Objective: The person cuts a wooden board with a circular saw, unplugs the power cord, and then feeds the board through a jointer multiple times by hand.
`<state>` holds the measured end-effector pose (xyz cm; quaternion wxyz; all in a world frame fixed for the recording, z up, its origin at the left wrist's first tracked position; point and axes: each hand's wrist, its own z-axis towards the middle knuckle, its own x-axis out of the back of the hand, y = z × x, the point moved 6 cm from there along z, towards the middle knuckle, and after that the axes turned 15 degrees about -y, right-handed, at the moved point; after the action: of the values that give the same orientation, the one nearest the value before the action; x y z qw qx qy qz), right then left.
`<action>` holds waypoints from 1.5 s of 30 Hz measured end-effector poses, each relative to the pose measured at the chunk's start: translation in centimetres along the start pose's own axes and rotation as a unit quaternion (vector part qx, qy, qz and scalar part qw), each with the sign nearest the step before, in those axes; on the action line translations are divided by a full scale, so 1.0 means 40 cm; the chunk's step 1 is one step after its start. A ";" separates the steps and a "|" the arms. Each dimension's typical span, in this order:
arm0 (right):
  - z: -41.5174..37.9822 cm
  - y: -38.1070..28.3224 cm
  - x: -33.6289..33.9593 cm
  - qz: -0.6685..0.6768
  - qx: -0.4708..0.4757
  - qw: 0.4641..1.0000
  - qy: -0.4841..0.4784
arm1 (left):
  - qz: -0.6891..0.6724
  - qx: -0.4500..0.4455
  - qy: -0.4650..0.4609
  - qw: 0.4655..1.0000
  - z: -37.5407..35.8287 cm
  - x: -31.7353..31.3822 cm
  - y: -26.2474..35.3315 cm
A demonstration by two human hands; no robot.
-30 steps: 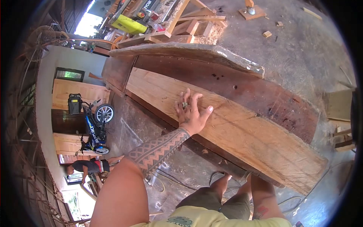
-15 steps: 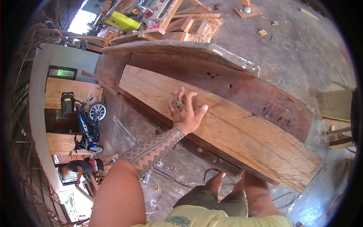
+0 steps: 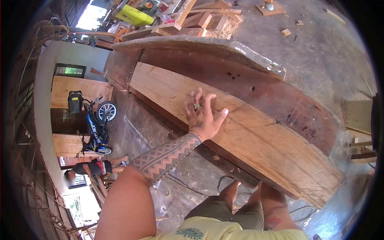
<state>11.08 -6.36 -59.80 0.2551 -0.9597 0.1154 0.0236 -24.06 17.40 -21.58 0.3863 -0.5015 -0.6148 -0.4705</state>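
A long, light-brown wooden plank [image 3: 256,136] lies diagonally over a darker reddish-brown wooden surface [image 3: 276,100]. My left hand [image 3: 205,118] rests palm down on the plank's near half, fingers spread and slightly bent, with a ring on one finger. It holds nothing, and its patterned forearm crosses the plank's near edge. My right arm [image 3: 276,208] reaches up to the plank's near edge at the lower right, where its hand is hidden beneath or behind the wood.
Wood offcuts [image 3: 200,20] and shavings lie beyond the surface, near a yellow-green tool [image 3: 134,15]. At the left are a blue motorbike [image 3: 94,128] and another person [image 3: 90,168]. Small wood blocks [image 3: 285,32] and cables [image 3: 180,182] lie on the floor.
The view has shifted, so the plank and motorbike appear slightly farther right. My left hand remains spread on about the same part of the plank. The other person's arm has changed position slightly.
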 end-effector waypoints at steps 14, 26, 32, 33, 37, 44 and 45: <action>0.002 -0.068 0.012 -0.179 0.037 0.983 -0.005 | -0.004 0.011 0.003 1.000 0.003 0.001 -0.006; -0.884 -0.368 0.002 -0.553 0.300 0.670 -0.395 | -0.043 0.052 0.014 0.998 -0.013 0.009 0.043; -0.818 -0.866 -0.140 -0.727 0.471 0.485 -0.122 | -0.074 0.053 0.024 0.996 0.035 -0.001 0.171; -0.776 -0.920 -0.152 -0.756 0.458 0.452 -0.117 | -0.082 0.052 0.020 0.995 0.055 0.007 0.188; -0.648 -1.035 -0.128 -0.785 0.454 0.386 -0.168 | -0.116 0.040 0.043 0.991 0.128 0.005 0.228; -0.586 -1.138 -0.108 -0.803 0.446 0.334 -0.210 | -0.114 0.176 0.026 0.977 0.207 0.068 0.110; -0.586 -1.137 -0.107 -0.800 0.454 0.333 -0.208 | -0.106 0.206 0.034 0.972 0.210 0.057 0.084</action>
<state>17.23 21.27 -16.98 0.5632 -0.2918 -0.7715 -0.0491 -21.23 26.28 -20.96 0.4500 -0.3268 -0.7347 -0.3885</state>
